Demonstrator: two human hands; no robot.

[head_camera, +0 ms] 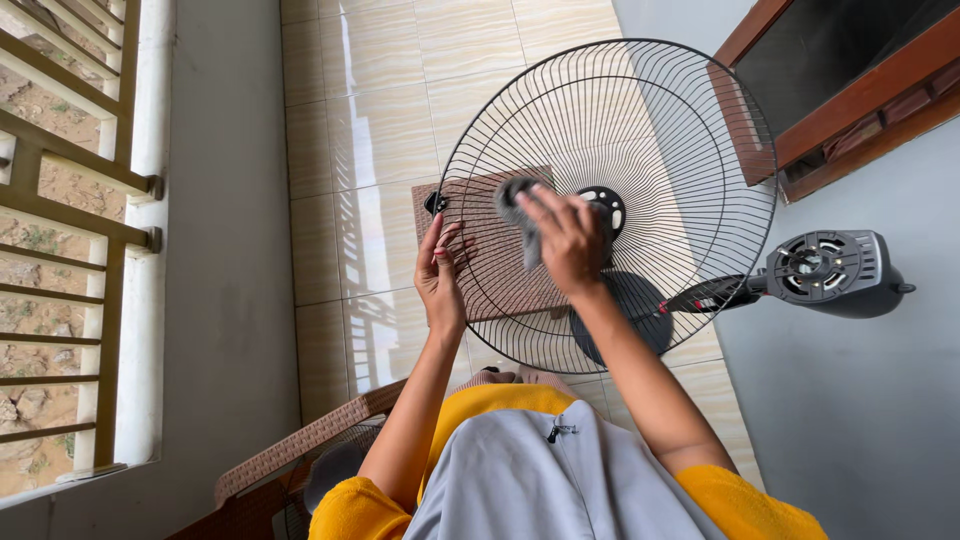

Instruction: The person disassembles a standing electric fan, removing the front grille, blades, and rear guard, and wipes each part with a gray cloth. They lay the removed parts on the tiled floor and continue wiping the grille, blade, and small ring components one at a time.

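packages: none | labels: none | signs: none | screens: none

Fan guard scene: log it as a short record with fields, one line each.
left hand: left hand grips the rim of the fan guard
right hand: right hand presses a grey cloth onto the guard's wires
guard: round black wire grille, held tilted above the floor
fan motor: fan motor on its stand, right of the guard, uncovered
floor: glossy beige tiled floor; brown mat seen through the guard
left side: railing
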